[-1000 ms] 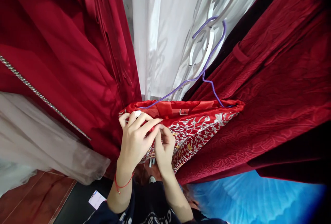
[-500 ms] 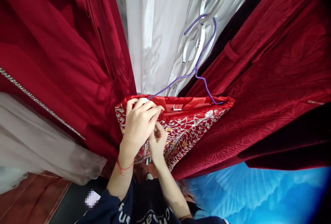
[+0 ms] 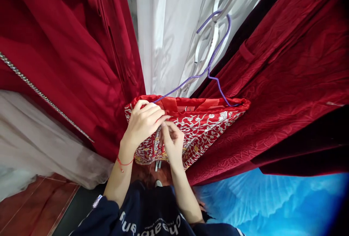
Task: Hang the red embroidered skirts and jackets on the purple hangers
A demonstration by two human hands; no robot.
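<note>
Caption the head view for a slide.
Both hands, left and right, pinch an embroidered red garment on a purple hanger.

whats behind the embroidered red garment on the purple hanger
Behind the embroidered garment on the purple hanger hangs a white curtain with white metal scrollwork. The garment hides whatever lies lower behind it.

I've only the one view, worn on the head, looking forward and steeply down, very close over the left hand (image 3: 143, 123) and right hand (image 3: 172, 142). It faces the red embroidered garment on a purple wire hanger (image 3: 212, 119), with crimson hanging fabric (image 3: 68, 58) crowding the left edge.
</note>
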